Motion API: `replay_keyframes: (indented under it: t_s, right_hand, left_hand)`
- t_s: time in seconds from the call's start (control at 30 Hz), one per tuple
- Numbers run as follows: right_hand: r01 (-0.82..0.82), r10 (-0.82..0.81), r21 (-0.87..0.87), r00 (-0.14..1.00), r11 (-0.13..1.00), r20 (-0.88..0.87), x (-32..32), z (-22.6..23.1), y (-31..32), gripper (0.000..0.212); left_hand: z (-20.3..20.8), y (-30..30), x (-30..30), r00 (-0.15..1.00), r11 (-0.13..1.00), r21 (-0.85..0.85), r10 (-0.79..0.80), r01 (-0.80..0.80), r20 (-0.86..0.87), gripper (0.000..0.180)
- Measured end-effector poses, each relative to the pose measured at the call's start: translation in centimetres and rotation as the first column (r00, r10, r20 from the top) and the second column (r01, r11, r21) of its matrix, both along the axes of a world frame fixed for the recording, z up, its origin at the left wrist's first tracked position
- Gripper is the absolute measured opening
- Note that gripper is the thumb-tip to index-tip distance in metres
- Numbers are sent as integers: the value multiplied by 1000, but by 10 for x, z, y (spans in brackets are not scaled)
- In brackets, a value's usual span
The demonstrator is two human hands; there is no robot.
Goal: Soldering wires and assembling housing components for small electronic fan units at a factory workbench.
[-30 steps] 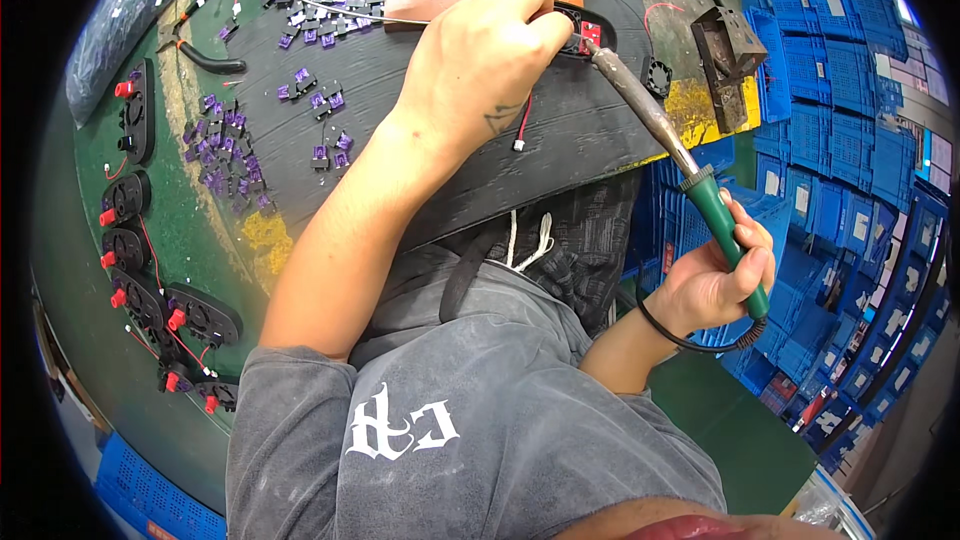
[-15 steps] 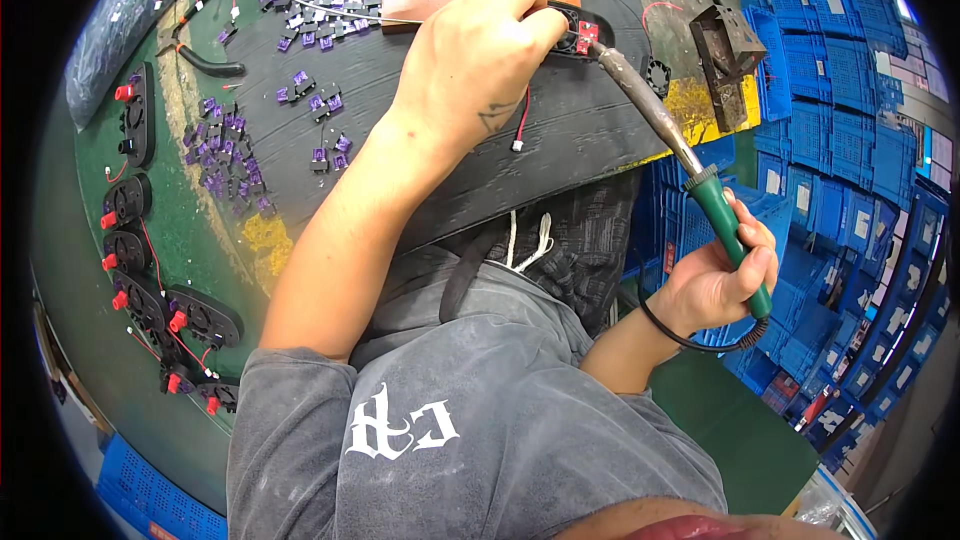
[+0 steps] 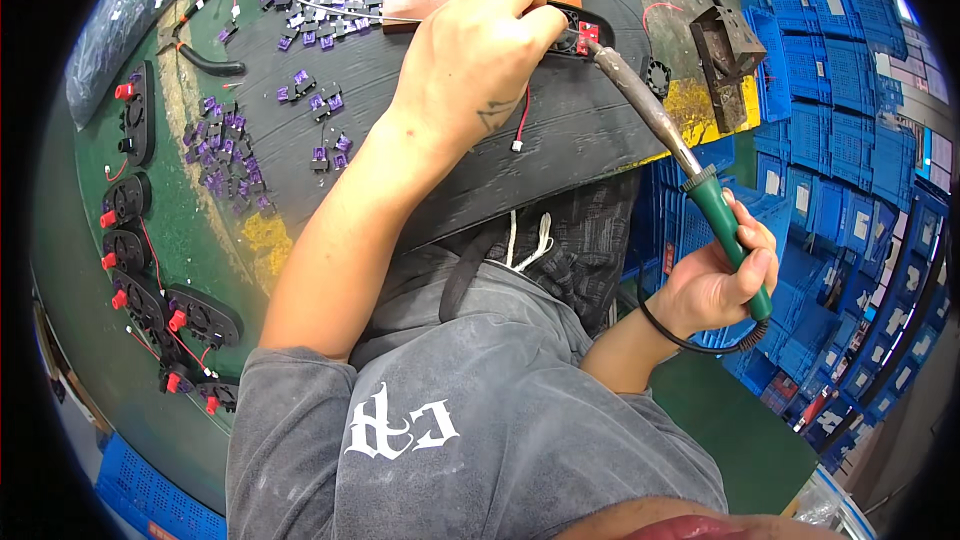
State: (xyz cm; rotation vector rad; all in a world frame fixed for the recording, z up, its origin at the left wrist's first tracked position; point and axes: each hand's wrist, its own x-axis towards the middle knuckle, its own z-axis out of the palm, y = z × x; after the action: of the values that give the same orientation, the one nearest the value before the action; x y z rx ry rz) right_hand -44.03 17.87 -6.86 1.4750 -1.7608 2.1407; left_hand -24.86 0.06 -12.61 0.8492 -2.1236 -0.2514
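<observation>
Green-handled soldering iron, small red part, purple pieces, blue crates.

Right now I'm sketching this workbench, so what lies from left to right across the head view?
Black parts with red caps → loose purple pieces → left hand → small red part → soldering iron → right hand → blue crates.

Scene is showing bright, even overhead lighting; no hard shadows are falling on the dark work mat. A soft shadow is lying under the left hand. Mild glare is showing on the clear plastic bag at upper left. Fisheye distortion is bending straight edges near the rim; the blue crates are curving. Black vignette is surrounding the circular picture. Centre is reading sharp; the rim is softening slightly.
</observation>
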Motion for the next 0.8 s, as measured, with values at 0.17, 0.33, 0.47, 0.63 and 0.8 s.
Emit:
replay_keyframes:
  t_s: [0.17,0.33,0.47,0.63,0.8]
  right_hand:
    - [-1,1,6,1000,1000,0,1,0,0,29]
    - [0,0,14,1000,1000,23,0,1,0,29]
    - [-8,8,6,1000,1000,14,-1,0,1,29]
    - [15,-15,3,999,1000,45,-1,2,3,29]
    - [-14,14,19,999,1000,35,-4,-1,6,30]
  left_hand:
    - [-3,-1,-2,998,999,-42,22,-25,-57,9]
    - [1,-2,0,995,999,-42,9,-14,-96,13]
    - [3,-3,3,996,1000,-8,5,-5,-87,16]
    - [11,0,2,987,1000,0,1,-1,-161,15]
    - [25,4,2,986,1000,11,29,-27,-162,14]
